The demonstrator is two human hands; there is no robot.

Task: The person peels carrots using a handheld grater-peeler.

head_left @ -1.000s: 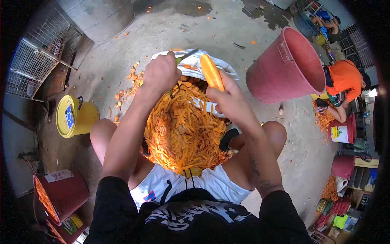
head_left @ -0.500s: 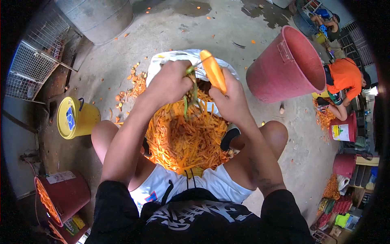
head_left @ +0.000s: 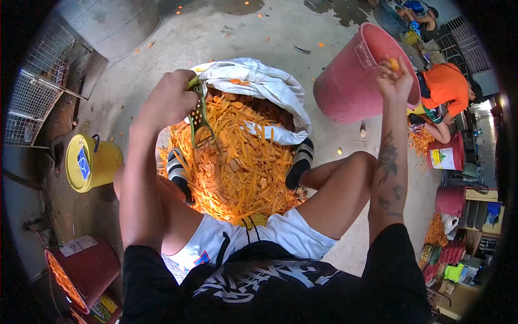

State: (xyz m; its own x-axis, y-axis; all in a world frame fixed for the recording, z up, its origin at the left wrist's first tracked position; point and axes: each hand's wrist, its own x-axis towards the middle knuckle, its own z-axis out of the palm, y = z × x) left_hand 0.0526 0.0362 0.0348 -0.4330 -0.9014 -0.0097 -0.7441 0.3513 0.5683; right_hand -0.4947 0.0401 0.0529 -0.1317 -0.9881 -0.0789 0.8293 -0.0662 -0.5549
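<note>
My left hand is closed around the handle of a green peeler, whose head hangs over the left part of the orange peelings. My right hand is raised at the mouth of the large pink bin, its fingers round an orange carrot, of which one end shows. The peelings lie heaped between my feet. Behind them a white sack stands open, with darker unpeeled pieces inside, partly hidden by its folded rim.
A yellow lidded bucket stands at the left, a dark red bucket of orange pieces at lower left. A metal drum is at upper left. A person in orange sits at the right near a red bucket; another person is beyond.
My right hand has moved right with the carrot, from above the sack to the pink bin. My left hand has moved left with the peeler, away from the carrot. The view has shifted slightly.
</note>
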